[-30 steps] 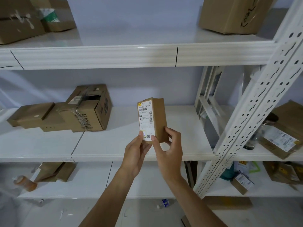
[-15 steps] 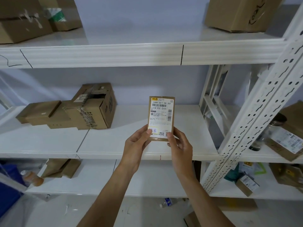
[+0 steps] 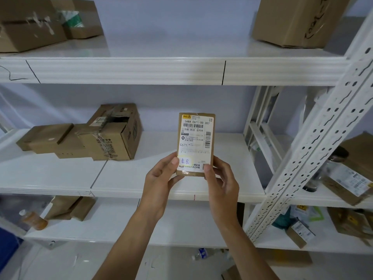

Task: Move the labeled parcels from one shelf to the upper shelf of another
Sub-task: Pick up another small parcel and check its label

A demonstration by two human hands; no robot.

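A small flat cardboard parcel (image 3: 196, 144) is held upright in front of the middle shelf (image 3: 125, 178), its white shipping label turned to the camera; barcodes, the code C671 and a handwritten note on a yellow patch are seen on it. Its lower left corner is pinched by the left hand (image 3: 161, 184), thumb on the label, and its lower right corner by the right hand (image 3: 221, 181), fingers curled behind
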